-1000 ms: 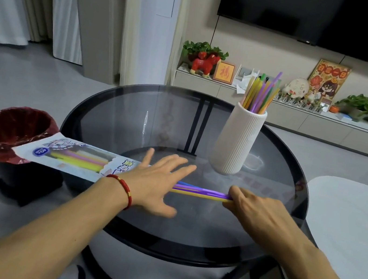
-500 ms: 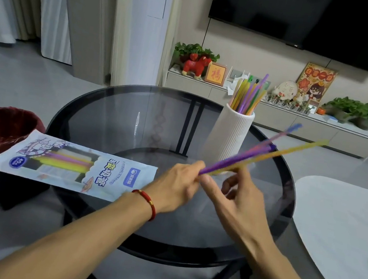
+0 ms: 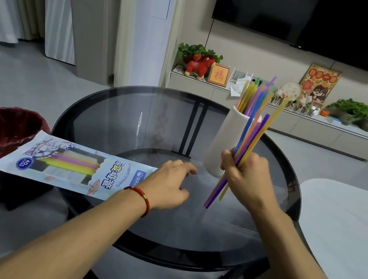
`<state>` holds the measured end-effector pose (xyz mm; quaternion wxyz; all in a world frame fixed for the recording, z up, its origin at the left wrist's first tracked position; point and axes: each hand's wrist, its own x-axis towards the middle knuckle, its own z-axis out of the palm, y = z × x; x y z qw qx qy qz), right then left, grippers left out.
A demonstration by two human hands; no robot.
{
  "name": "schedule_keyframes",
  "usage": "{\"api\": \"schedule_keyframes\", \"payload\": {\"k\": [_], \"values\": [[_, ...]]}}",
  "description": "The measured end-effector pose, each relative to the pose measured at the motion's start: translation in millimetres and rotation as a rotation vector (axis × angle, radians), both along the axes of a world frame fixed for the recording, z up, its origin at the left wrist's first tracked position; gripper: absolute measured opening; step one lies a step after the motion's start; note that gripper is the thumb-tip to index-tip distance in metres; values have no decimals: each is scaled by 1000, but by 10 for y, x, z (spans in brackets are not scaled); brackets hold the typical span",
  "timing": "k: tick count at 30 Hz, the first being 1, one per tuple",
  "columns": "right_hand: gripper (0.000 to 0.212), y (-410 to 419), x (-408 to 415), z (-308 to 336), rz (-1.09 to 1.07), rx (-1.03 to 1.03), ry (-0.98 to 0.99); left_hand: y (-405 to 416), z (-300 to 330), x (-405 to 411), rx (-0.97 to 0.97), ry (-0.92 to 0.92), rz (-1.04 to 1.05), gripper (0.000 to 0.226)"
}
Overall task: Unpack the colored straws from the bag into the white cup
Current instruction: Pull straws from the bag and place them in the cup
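The right hand [image 3: 245,174] holds a bundle of straws [image 3: 245,147] tilted beside the white cup [image 3: 224,141]. The left hand [image 3: 170,183] rests on the glass worktop [image 3: 132,118] by the bag [image 3: 70,166].

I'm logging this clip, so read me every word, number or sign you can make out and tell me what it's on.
"40", in a blue oval badge on the straw bag; the smaller print under it is blurred.
"STRAWS", small blue print on the same bag; the word before it is too blurred.
Large blue Chinese characters on the bag: not legible to me.
"福", on the small framed picture.
Red poster: characters too small.
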<state>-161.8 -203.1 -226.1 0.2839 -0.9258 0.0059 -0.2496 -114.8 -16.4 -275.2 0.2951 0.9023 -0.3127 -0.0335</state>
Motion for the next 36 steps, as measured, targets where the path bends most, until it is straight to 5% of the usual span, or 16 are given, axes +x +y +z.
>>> {"api": "schedule_keyframes", "payload": {"k": [7,12,21,26,36], "values": [[55,26,80,-337,-28,-12,110,-85,4,-50,52,9,-41,46],[56,-28,27,-423,-76,157,148,-86,-4,-44,48,-11,-44,44],[37,-360,143,491,-72,743,-362,-72,33,52,-230,-52,111,33],[37,-476,454,1006,-129,552,-420,-58,39,69,-252,-62,100,33],[33,-295,909,1094,-266,37,-130,-30,36,51,-231,-76,63,35]]}}
